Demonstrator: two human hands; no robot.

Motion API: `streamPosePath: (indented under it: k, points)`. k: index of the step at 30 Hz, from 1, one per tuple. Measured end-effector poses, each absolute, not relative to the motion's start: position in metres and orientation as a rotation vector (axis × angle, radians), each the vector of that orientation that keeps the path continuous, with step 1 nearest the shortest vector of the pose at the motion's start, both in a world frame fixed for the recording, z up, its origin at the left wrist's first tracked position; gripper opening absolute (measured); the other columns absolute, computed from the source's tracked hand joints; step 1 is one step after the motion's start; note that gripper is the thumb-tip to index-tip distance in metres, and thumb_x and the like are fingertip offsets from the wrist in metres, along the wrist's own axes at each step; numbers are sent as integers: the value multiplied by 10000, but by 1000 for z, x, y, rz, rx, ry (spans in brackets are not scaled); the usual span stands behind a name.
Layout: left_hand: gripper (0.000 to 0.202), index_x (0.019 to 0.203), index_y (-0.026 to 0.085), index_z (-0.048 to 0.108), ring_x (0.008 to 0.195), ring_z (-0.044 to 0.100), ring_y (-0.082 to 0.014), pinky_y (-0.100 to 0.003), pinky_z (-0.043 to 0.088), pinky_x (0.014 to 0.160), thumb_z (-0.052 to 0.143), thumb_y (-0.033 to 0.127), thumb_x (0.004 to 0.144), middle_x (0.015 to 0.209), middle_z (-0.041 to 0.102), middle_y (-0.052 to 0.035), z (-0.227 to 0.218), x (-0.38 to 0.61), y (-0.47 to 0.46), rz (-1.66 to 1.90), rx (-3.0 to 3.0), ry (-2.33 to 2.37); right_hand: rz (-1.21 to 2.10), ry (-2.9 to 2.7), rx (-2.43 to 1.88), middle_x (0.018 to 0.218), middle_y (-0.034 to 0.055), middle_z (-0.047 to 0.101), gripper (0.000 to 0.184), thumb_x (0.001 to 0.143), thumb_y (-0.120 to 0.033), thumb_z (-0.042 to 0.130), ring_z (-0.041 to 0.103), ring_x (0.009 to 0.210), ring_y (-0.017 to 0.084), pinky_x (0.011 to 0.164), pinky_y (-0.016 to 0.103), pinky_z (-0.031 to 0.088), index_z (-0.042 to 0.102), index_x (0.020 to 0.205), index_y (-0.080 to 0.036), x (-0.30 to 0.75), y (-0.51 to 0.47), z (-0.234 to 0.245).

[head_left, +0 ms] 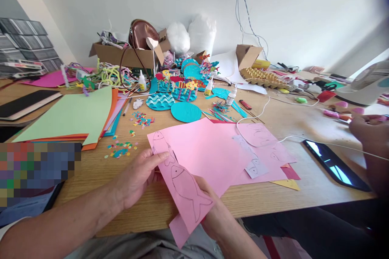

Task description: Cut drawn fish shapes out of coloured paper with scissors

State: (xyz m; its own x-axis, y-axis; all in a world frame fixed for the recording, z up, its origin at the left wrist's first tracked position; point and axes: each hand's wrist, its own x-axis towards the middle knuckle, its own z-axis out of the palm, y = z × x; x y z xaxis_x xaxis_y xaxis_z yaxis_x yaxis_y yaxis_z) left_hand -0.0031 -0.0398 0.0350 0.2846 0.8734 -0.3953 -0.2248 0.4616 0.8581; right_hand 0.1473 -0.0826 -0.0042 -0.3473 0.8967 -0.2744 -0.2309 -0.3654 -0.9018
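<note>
My left hand (pixel 138 178) pinches the left edge of a pink paper sheet (pixel 200 153) with fish outlines drawn on it in pencil, thumb on top next to the upper fish. My right hand (pixel 217 214) grips the sheet's lower corner from beneath, at the table's front edge, beside the lower fish drawing (pixel 187 190). Its fingers are mostly hidden under the paper. More pink sheets (pixel 261 145) with small fish sketches lie to the right on the wooden table (pixel 304 129).
A stack of coloured paper (pixel 73 117) lies at left with confetti scraps (pixel 121 149) near it. Teal paper sea crafts (pixel 179 89), glue bottles (pixel 231 97), cardboard boxes (pixel 127 54) fill the back. A phone (pixel 336 166) with a white cable lies right; another person's hand (pixel 369 131) is at the right edge.
</note>
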Motion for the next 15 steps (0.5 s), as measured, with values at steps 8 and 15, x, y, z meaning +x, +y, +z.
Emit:
streamPosePath:
  k: [8,15]
  points:
    - [122,792,167,656,640,596,-125,-235,474,588,657,274,733,707,681,-2,33,-2,-42,822,770,1010,1764,-1148,-1108,803,45,619,385,749,-508,618,470,770,176,654,257,400,699,879,-155,151,-79,9]
    - [107,799,173,663,653,607,-131,-239,480,584,652,265,744,737,690,-6,32,-3,-39,834,755,988,1803,-1066,-1140,801,36,605,474,673,-575,659,466,782,185,663,269,398,686,905,-163,156,-83,6]
